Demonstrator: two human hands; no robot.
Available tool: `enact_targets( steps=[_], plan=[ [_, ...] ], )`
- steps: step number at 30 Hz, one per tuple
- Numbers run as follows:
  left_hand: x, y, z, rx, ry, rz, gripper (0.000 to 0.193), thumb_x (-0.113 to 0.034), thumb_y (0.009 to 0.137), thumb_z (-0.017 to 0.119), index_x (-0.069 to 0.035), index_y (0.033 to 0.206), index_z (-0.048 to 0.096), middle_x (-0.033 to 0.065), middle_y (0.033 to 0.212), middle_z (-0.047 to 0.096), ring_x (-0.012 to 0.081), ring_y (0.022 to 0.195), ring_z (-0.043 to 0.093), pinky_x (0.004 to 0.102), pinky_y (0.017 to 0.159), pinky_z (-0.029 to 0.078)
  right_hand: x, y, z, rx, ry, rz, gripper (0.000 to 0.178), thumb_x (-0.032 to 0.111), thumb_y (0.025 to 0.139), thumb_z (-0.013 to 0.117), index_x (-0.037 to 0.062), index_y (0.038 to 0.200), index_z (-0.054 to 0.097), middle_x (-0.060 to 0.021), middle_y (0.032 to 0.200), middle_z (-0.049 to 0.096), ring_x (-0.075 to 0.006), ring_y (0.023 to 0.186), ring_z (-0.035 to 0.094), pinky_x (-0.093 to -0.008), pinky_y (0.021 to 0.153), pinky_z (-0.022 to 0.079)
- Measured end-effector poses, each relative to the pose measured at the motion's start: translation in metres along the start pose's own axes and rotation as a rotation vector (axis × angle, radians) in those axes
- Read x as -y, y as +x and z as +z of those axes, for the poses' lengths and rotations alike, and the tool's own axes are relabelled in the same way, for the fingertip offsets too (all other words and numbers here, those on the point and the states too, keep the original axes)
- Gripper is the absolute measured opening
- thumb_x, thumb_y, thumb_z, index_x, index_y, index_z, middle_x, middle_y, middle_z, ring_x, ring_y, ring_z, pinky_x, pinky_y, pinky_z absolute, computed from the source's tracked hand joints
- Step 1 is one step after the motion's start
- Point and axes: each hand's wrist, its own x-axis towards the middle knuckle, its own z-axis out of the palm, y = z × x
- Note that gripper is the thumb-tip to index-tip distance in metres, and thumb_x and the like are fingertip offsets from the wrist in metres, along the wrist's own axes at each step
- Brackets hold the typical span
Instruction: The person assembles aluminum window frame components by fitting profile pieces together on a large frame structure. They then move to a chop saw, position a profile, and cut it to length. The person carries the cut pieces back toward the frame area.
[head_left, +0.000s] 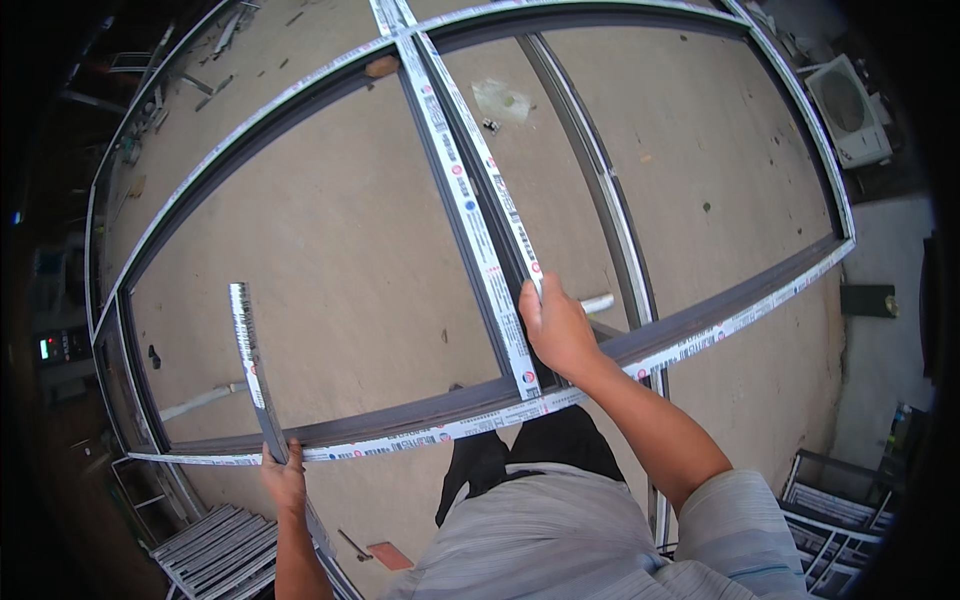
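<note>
A large dark metal window frame [690,348], its edges wrapped in printed white film, lies before me at waist height. My right hand [562,328] is closed around the near end of a long film-covered metal profile [487,155]. That profile runs alongside the frame's middle crossbar [462,195], with a dark gap between the two. At the near left edge, my left hand [285,478] is closed on the lower end of a short metal profile [252,350]. Its other end points away from me over the left opening. The fingertips of the right hand are partly hidden.
Support rails [612,190] pass beneath the frame. Stacked profiles [222,550] lie at lower left, near a reddish flat piece [390,556] on the floor. A white air-conditioner unit [848,110] stands at far right. A metal rack [835,510] is at lower right.
</note>
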Motion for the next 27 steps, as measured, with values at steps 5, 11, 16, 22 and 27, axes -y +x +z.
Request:
enact_targets(
  steps=[5,11,16,22,27],
  plan=[
    [-0.010,0.000,0.001,0.000,0.015,-0.023,0.023,-0.023,0.102,0.081,-0.006,0.109,0.068,-0.0037,0.075,0.060,0.0080,0.062,0.053,0.0280,0.057,0.045,0.000,-0.003,0.000,-0.057,-0.055,0.001,0.041,0.038,0.114,0.047,-0.0034,0.114,0.053,-0.0363,0.092,0.072,-0.0607,0.090,0.067,-0.0681,0.082,0.052],
    [0.020,0.005,-0.004,-0.038,-0.001,0.095,0.031,-0.025,0.097,0.081,0.000,0.111,0.070,0.0097,0.083,0.072,0.0190,0.078,0.066,0.0376,0.076,0.056,0.003,-0.006,0.005,-0.072,-0.085,-0.021,0.045,0.040,0.115,0.044,-0.0030,0.115,0.057,-0.0372,0.099,0.071,-0.0599,0.093,0.067,-0.0672,0.084,0.051],
    [0.003,0.001,-0.011,-0.014,0.046,0.136,0.028,-0.026,0.095,0.082,-0.002,0.107,0.073,0.0149,0.086,0.074,0.0266,0.078,0.069,0.0404,0.077,0.056,0.032,-0.036,0.017,-0.512,-0.359,-0.478,0.036,0.013,0.104,0.061,-0.0055,0.135,0.058,-0.0301,0.123,0.061,-0.0494,0.117,0.057,-0.0564,0.099,0.047],
    [0.008,0.000,-0.039,0.142,-0.035,0.245,0.023,-0.027,0.095,0.078,-0.009,0.109,0.075,0.0184,0.098,0.077,0.0389,0.093,0.075,0.0458,0.082,0.058,0.164,-0.122,0.109,-0.279,-0.418,-1.020,0.060,0.012,0.088,0.079,0.0006,0.143,0.059,-0.0235,0.135,0.061,-0.0419,0.130,0.057,-0.0553,0.114,0.044],
    [0.054,-0.007,-0.112,0.252,0.027,0.381,0.019,-0.025,0.091,0.072,-0.013,0.106,0.074,0.0167,0.096,0.076,0.0422,0.094,0.072,0.0505,0.082,0.057,0.255,-0.166,0.205,0.081,-0.584,-1.440,0.069,0.030,0.086,0.085,0.0109,0.147,0.059,-0.0147,0.135,0.062,-0.0344,0.133,0.058,-0.0509,0.123,0.039]
  ],
)
